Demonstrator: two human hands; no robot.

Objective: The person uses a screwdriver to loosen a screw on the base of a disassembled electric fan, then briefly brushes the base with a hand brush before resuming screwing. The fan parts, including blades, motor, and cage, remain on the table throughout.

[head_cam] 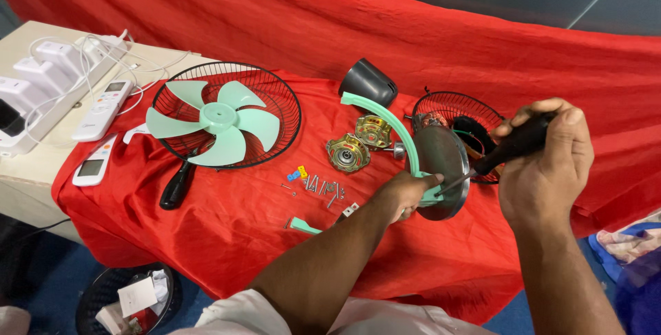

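Note:
My right hand [547, 163] grips a black-handled screwdriver [513, 145], its shaft angled down-left onto a round grey metal base disc [441, 159] tilted on edge. My left hand [406, 190] holds the lower end of a curved mint-green fan stand arm [396, 128] fixed to that disc. Behind the disc sits a black wire fan guard [475, 118]. Two brass-coloured motor parts [348, 152] lie just left of the arm, with a dark grey motor cover [368, 81] beyond them.
A mint-green fan blade [217, 125] rests in a second black wire guard [275, 87] at the left, beside another black-handled screwdriver [177, 183]. Several loose screws [320, 185] lie on the red cloth [241, 225]. Two white remotes [103, 108] and chargers sit far left; a bin [96, 294] stands below.

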